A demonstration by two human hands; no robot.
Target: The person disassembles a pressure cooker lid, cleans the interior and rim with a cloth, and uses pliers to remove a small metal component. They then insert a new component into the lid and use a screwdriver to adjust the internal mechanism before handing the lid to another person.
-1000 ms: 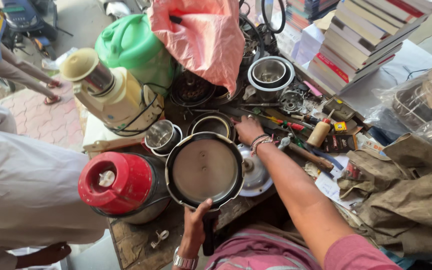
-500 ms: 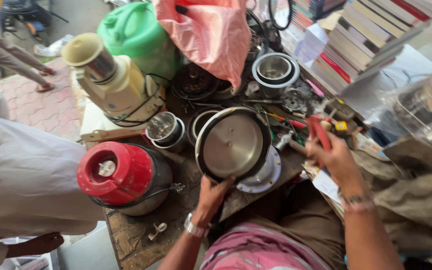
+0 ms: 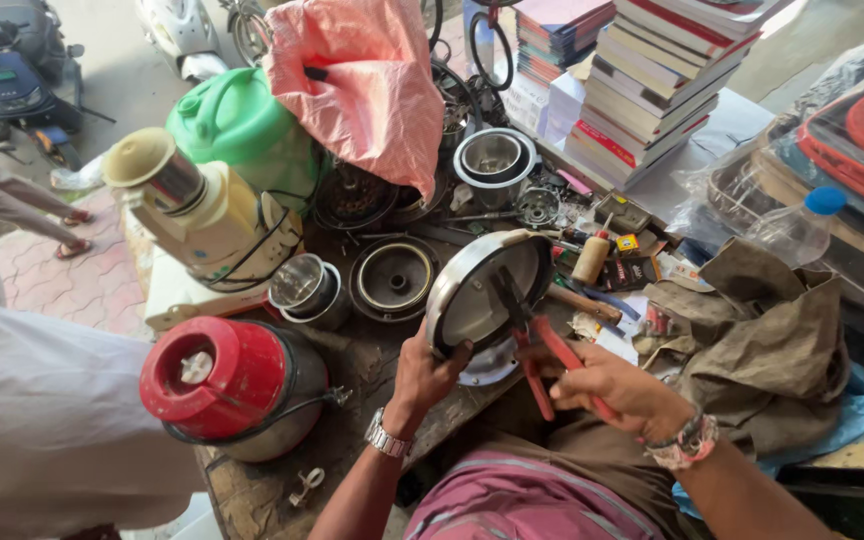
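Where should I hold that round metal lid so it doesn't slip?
Grip the round metal lid at its lower rim, from below. It stands tilted on edge, so the thin rim is easy to pinch, as the left hand does there. The right hand holds red-handled pliers against its face.

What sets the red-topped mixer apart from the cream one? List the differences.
The red-topped mixer is squat, with a red cap over a metal body; the cream mixer is taller, cream with a steel band. The red-topped mixer stands upright near the table's front edge; the cream mixer leans, farther back beside the green jug. Both have dark cord wound around them, and neither hand touches them: the left hand holds the round metal lid.
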